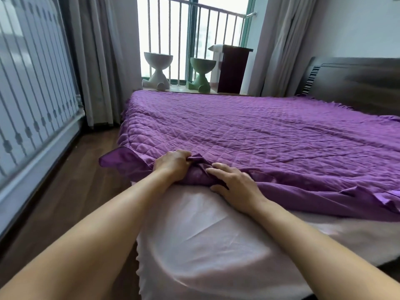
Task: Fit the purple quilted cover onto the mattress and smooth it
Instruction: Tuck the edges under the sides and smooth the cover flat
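The purple quilted cover (249,131) lies spread over most of the mattress (194,234), whose near corner shows bare and white. The cover's near edge is bunched and folded back. My left hand (171,163) is closed on a gathered fold of that edge. Just to its right, my right hand (236,182) grips the same bunched edge, fingers on top and thumb tucked under the cloth. A loose purple flap (121,159) sticks out to the left past the mattress side.
A dark wooden headboard (357,81) stands at the far right. A white stool (158,70), a green stool (202,73) and a dark cabinet (232,70) sit by the balcony railing. Curtains (101,61) hang at the left above brown wood floor (71,191).
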Tool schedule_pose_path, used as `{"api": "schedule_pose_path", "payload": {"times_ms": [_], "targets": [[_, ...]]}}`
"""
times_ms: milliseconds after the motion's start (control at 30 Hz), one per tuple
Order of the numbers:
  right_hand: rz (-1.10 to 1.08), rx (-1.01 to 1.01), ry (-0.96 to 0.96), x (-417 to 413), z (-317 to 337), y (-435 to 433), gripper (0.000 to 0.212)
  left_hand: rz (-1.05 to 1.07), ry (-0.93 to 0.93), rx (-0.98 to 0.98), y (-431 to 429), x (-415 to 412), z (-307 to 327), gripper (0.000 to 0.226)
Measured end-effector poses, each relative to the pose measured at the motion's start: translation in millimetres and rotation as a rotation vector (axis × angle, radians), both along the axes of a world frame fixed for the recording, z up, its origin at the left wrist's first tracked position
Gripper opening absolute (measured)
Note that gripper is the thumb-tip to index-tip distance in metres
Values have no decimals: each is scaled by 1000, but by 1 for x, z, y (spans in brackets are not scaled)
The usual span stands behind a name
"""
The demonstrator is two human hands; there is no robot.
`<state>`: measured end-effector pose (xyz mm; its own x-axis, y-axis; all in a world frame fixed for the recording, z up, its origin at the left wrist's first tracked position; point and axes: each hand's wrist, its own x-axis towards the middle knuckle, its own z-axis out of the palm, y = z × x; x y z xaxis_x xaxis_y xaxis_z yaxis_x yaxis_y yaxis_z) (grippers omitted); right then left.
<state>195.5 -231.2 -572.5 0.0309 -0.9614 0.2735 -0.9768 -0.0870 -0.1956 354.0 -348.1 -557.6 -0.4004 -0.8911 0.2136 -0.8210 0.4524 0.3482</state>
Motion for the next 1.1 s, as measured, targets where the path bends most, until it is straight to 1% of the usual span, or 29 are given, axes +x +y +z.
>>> {"api": "schedule_pose_path", "payload": {"times_ms": [33,133,233,267,300,333,367,400,433,467,533,600,667,700,767,833,933,1000,1100], "targets": [[-9,38,-23,-2,-2,-2,47,1,2,-4,0,-1,-1,30],[-23,4,-88,1,-2,-6,43,-24,30,-64,3,3,-6,24],[-82,25,-151,2,3,-12,32,-203,185,-104,7,11,-11,31],[-103,29,-179,0,7,-16,29,-287,235,-143,9,15,-10,32],[-116,36,-206,-1,10,-20,26,-366,254,-227,12,19,-9,29],[-126,44,-237,-2,13,-23,24,-426,231,-335,13,22,-9,25],[-130,49,-259,-3,17,-25,22,-465,163,-433,14,25,-9,24],[-134,51,-273,-4,20,-26,21,-496,74,-499,12,27,-11,28],[-135,51,-276,-4,21,-26,21,-510,-12,-505,12,29,-11,33],[-136,47,-263,-3,23,-25,23,-506,-76,-460,11,31,-11,37],[-148,3,-153,0,22,-22,26,-460,-122,-317,8,30,-10,42],[-139,-89,-10,2,20,-20,29,-448,-29,-274,5,26,-10,35],[-90,-152,83,2,19,-21,26,-403,57,-235,1,21,-8,27],[-75,-141,109,1,19,-21,24,-371,63,-212,0,19,-7,26],[-100,-73,175,-3,21,-23,29,-328,77,-161,-4,15,-6,24],[-130,-40,343,-4,20,-25,33,-315,98,-130,-5,13,-6,24],[-62,-254,710,-1,12,-31,15,-331,119,-121,-5,15,-10,25],[-19,-361,879,0,9,-32,25,-348,108,-128,-4,18,-12,28],[10,-463,987,1,9,-29,36,-378,27,-164,0,18,-11,42]]}}
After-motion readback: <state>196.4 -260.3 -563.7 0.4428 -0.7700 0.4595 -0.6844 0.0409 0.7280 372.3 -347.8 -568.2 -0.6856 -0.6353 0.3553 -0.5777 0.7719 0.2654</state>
